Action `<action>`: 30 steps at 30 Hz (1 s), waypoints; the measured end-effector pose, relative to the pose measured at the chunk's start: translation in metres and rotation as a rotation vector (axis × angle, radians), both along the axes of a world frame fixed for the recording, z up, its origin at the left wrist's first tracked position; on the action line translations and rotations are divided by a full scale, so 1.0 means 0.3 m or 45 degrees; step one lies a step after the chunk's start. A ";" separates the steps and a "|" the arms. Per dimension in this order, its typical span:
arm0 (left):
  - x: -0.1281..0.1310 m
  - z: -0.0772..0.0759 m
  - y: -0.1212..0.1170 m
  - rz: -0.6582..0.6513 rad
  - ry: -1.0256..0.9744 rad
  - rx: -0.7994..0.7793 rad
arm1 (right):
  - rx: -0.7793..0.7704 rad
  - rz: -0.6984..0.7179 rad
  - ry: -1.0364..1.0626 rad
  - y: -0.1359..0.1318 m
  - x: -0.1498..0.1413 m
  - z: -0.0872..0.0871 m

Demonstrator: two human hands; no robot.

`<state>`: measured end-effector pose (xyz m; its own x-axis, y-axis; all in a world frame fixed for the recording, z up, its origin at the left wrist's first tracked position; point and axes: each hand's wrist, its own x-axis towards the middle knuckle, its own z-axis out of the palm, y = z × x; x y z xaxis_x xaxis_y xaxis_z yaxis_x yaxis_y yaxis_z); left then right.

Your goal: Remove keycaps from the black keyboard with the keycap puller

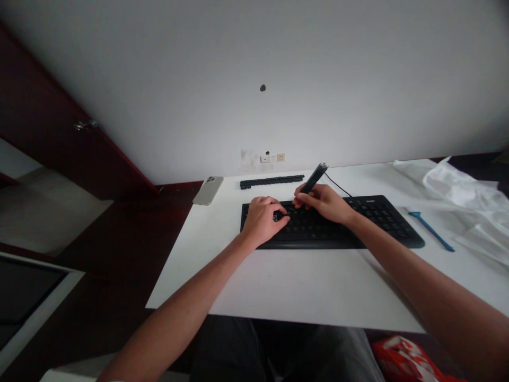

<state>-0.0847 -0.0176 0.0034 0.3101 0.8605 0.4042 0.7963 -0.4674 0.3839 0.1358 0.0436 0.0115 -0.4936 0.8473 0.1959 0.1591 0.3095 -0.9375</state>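
Note:
A black keyboard lies on the white table, partly covered by both hands. My left hand rests over its left part, thumb and forefinger curled together near the keys; whatever is between the fingertips is too small to tell. My right hand is closed around a thick black brush-like tool, tilted up and to the right with a pale, ragged upper end. Its lower end is hidden by the fingers, close to the upper key rows. Behind the keyboard sits a row of black keycaps.
A phone lies at the back left of the table. Right of the keyboard are a slim blue tool and crumpled white plastic. A cable runs behind the keyboard. A red bag is below the front edge.

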 end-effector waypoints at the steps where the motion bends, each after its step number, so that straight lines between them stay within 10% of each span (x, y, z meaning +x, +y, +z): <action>1: 0.001 0.002 -0.002 -0.003 -0.003 -0.001 | 0.005 -0.040 0.000 0.003 0.004 0.001; 30: 0.054 0.011 -0.007 -0.116 0.042 -0.003 | -0.166 0.026 -0.105 -0.011 -0.004 0.008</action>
<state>-0.0685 -0.0197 0.0067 0.4002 0.8290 0.3907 0.7631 -0.5375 0.3589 0.1346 0.0403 0.0138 -0.5211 0.8524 0.0428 0.2323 0.1899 -0.9539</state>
